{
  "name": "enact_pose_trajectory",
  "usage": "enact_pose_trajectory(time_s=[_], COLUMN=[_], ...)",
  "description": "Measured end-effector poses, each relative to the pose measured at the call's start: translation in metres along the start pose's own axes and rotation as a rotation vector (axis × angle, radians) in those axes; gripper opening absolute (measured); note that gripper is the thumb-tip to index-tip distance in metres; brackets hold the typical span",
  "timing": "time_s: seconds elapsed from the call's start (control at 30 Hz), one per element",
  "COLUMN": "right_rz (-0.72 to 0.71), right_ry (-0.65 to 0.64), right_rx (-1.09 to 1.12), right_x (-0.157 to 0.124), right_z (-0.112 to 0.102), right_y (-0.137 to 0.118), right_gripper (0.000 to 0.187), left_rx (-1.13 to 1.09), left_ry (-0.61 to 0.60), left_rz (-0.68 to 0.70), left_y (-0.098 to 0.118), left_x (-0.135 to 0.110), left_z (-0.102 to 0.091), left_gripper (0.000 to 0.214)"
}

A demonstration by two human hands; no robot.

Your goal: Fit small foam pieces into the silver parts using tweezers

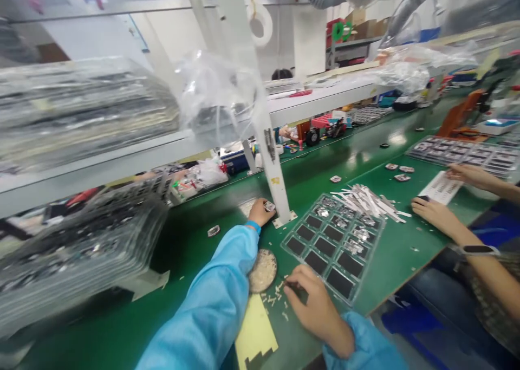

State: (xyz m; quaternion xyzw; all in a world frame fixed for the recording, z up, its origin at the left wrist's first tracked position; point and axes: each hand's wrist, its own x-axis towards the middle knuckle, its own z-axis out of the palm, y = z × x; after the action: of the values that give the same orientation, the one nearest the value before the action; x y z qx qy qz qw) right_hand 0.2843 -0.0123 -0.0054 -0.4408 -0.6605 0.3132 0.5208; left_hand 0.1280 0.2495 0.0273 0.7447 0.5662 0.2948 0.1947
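Note:
My left hand (259,214) reaches forward beside the white shelf post and is closed on a small squarish metallic part (269,206). My right hand (312,304) is low over the green bench, thumb and forefinger pinched together; what sits between them, if anything, is too small to name. Small pale pieces (271,298) lie scattered just left of those fingertips. Between my arms is a round dish (263,271) of similar pale bits, near a yellow sheet (255,332) with a notched edge. A clear compartment tray (325,246) holds dark flat rectangles and several shiny parts.
White strips (369,202) are heaped at the tray's far edge. The shelf post (264,115) rises just beyond my left hand. Stacked clear trays (81,251) stand at left. On the right, a co-worker's hands (436,215) hold a white sheet (441,188) near another filled tray (467,152).

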Motion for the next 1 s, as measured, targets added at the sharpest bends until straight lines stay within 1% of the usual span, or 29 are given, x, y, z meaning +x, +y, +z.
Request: enact_pose_trajectory(time_s=[0.03,0.1,0.2,0.27,0.3,0.37,0.43,0.53,0.67,0.73,0.8,0.87,0.93,1.0], right_rz=[0.016,0.051,0.135,0.228,0.275,0.337,0.363,0.365,0.281,0.233,0.194,0.167,0.156,0.155], right_ry=[0.004,0.015,0.007,-0.019,-0.033,-0.054,-0.118,-0.250,-0.404,-0.460,-0.501,-0.525,-0.543,-0.552], right_rx=[-0.011,0.003,0.083,0.167,0.221,0.330,0.387,0.397,0.292,0.221,0.171,0.143,0.131,0.126], right_x=[0.000,-0.001,-0.003,-0.005,-0.007,-0.009,-0.009,-0.008,-0.009,-0.010,-0.011,-0.011,-0.012,-0.012], right_z=[0.001,0.003,0.004,0.004,0.003,0.004,0.008,0.019,0.031,0.032,0.030,0.027,0.025,0.025], right_y=[0.003,0.010,0.020,0.022,0.021,0.013,0.002,-0.014,-0.019,-0.017,-0.014,-0.012,-0.012,-0.011], right_gripper=[0.013,0.018,0.022,0.024,0.025,0.028,0.027,0.024,0.017,0.013,0.010,0.009,0.008,0.008], left_rx=[-0.050,-0.158,-0.307,-0.422,-0.516,-0.850,-1.019,-1.012,-0.908,-0.745,-0.506,-0.328,-0.274,-0.272], left_ry=[0.013,0.038,0.072,0.066,0.049,-0.022,-0.113,-0.151,-0.184,-0.229,-0.266,-0.282,-0.285,-0.290], left_rz=[0.004,0.006,-0.036,-0.097,-0.135,-0.242,-0.321,-0.380,-0.358,-0.311,-0.242,-0.189,-0.180,-0.190], left_y=[-0.005,-0.014,-0.020,-0.016,-0.012,-0.003,0.007,0.015,0.015,0.011,0.008,0.006,0.006,0.006], left_x=[-0.016,-0.056,-0.131,-0.182,-0.205,-0.243,-0.267,-0.282,-0.287,-0.291,-0.295,-0.297,-0.298,-0.297], left_z=[-0.010,-0.029,-0.051,-0.060,-0.063,-0.069,-0.073,-0.076,-0.074,-0.071,-0.069,-0.067,-0.067,-0.066], left_gripper=[0.047,0.054,0.059,0.060,0.060,0.063,0.059,0.041,0.032,0.026,0.021,0.021,0.022,0.023])
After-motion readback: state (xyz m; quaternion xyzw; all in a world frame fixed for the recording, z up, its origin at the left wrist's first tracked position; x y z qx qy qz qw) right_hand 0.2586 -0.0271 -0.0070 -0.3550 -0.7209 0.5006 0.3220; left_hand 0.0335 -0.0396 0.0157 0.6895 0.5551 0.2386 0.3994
